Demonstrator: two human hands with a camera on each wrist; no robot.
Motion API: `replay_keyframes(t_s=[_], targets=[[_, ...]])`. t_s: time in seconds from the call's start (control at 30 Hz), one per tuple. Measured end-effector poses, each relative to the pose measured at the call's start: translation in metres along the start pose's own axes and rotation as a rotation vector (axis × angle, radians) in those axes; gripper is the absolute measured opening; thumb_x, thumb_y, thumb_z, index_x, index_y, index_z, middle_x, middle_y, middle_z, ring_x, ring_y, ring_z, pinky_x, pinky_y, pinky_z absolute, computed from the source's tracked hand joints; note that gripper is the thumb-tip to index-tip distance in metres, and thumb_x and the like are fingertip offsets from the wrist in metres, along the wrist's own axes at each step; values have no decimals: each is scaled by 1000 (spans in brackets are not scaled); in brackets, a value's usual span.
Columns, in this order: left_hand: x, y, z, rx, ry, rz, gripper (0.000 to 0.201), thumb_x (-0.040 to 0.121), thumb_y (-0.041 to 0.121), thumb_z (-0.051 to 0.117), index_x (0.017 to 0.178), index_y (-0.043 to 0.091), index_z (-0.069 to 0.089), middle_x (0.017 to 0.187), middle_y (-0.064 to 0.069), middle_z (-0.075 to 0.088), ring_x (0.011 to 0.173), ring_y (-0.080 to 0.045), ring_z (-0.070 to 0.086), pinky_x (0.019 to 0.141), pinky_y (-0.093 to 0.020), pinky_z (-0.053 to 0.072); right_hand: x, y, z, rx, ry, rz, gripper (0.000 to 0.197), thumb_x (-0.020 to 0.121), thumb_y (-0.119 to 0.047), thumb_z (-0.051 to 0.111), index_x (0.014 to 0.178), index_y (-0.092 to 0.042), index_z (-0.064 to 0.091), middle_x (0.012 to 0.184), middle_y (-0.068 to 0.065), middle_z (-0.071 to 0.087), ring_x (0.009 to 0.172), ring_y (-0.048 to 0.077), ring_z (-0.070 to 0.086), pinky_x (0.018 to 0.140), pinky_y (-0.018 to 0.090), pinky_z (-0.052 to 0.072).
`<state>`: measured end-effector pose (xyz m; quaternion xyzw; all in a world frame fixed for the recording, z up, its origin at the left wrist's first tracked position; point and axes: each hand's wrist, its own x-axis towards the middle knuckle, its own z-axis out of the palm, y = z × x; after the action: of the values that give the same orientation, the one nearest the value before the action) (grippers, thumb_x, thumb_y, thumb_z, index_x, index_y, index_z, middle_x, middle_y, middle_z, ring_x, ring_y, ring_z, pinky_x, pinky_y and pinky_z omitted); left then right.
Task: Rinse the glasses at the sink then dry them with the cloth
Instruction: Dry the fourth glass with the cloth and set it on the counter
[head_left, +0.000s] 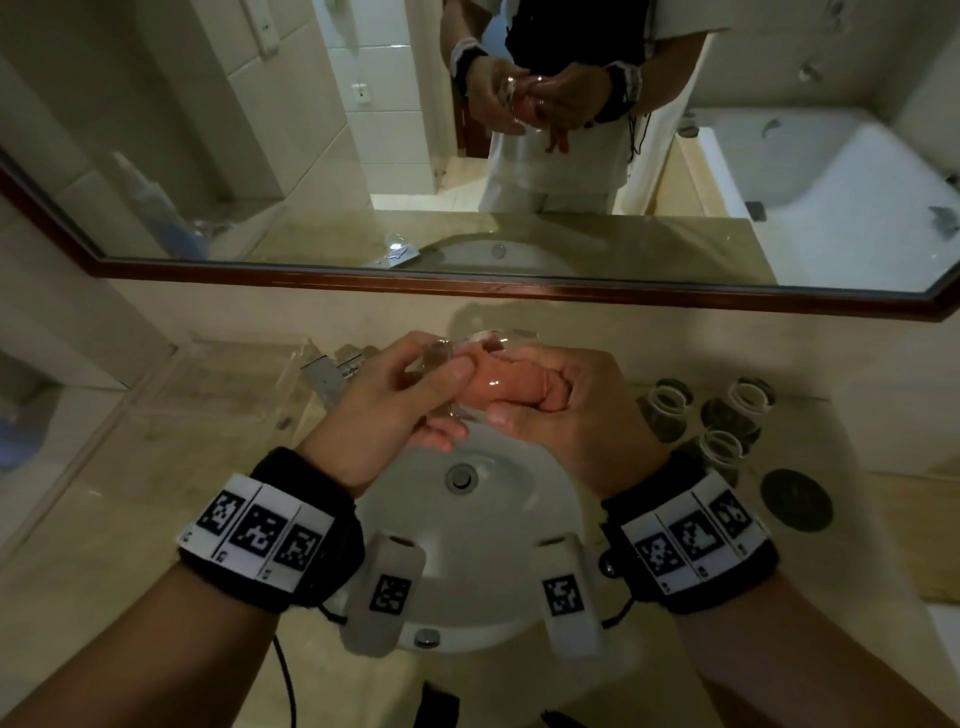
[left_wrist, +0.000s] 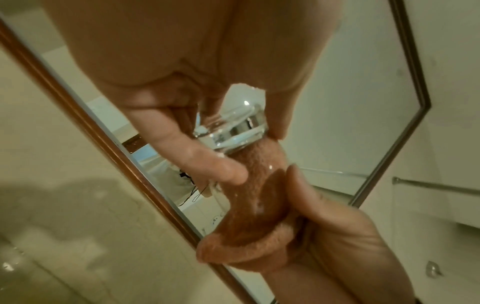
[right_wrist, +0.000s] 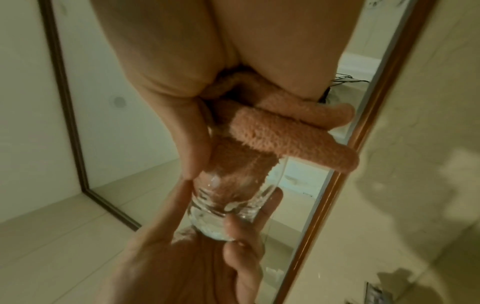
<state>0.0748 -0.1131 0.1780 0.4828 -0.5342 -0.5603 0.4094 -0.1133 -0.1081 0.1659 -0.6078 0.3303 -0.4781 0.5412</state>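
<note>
Above the white sink (head_left: 524, 525), my left hand (head_left: 431, 387) grips a clear glass (head_left: 439, 358) by its base, lying roughly on its side. My right hand (head_left: 545, 400) holds an orange cloth (head_left: 511, 379) bunched up and pushed into the glass's mouth. In the left wrist view the glass base (left_wrist: 233, 127) sits between thumb and fingers, with the cloth (left_wrist: 254, 195) showing through its wet wall. The right wrist view shows the cloth (right_wrist: 285, 139) folded over my fingers and stuffed inside the glass (right_wrist: 228, 207). Three more glasses (head_left: 722, 449) stand at the right.
The three glasses stand on dark coasters right of the basin, with a bare round coaster (head_left: 796, 500) beside them. A clear acrylic tray (head_left: 223, 379) sits on the counter at the left, a chrome tap (head_left: 332, 376) beside it. A framed mirror (head_left: 467, 283) runs along the wall behind.
</note>
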Motion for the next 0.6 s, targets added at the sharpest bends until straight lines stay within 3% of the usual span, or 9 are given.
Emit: replay_keyframes(t_s=[0.07,0.13,0.2,0.27,0.3,0.37,0.47,0.53,0.6], targets=[[-2,-5,-5,89,-55,137,44,77,10,82,114,13,59,95,-2,71,76,-20,69,64,-31,60,-1,2,-1,-4,62,58,30,83,-5,73,91,-34,76,71,-7,73,63,15,64,62,27,52],[-2,-8,-8,210,-95,235,57,67,-5,82,115,15,59,115,-3,68,98,-25,69,79,-42,60,-1,8,-2,32,132,114,16,81,-23,72,87,-36,79,61,-2,69,58,31,53,64,42,50],[-3,-8,-7,217,-103,285,60,62,-10,78,113,16,61,128,1,64,113,-25,66,88,-46,57,-2,11,1,48,158,120,15,80,-27,71,89,-36,79,56,1,66,57,34,51,68,49,52],[-3,-8,-7,195,-94,297,60,63,-6,78,116,17,60,132,4,62,116,-22,65,90,-41,57,-3,10,3,35,166,80,21,80,-24,71,91,-40,78,59,13,66,56,33,51,64,46,52],[-3,-8,-7,180,-78,272,61,66,0,80,120,19,59,130,3,63,114,-20,66,89,-36,58,-3,8,2,27,148,54,23,80,-22,71,91,-41,78,64,18,66,56,30,53,60,40,51],[-3,-4,-4,129,-40,128,61,73,24,85,127,26,57,124,1,66,108,-18,69,83,-33,60,-4,3,2,14,79,4,29,84,-9,71,96,-35,77,71,6,73,59,13,63,57,24,51],[-2,3,6,79,13,-114,54,80,55,66,121,21,62,104,-4,74,86,-25,76,63,-37,61,-4,1,2,-25,-1,-9,30,87,4,67,109,-17,71,96,-6,79,85,8,75,71,17,56],[-2,3,7,60,32,-115,48,84,56,64,112,17,64,88,-5,74,63,-24,71,54,-31,56,-5,-1,3,-78,5,-22,30,87,2,67,107,-20,70,92,-13,78,83,4,74,70,15,55],[-2,1,3,96,10,11,38,86,41,72,110,13,62,89,-9,71,62,-21,68,51,-31,54,-6,-1,4,-68,44,13,24,91,-5,66,99,-26,73,73,-14,73,67,5,67,63,17,52]])
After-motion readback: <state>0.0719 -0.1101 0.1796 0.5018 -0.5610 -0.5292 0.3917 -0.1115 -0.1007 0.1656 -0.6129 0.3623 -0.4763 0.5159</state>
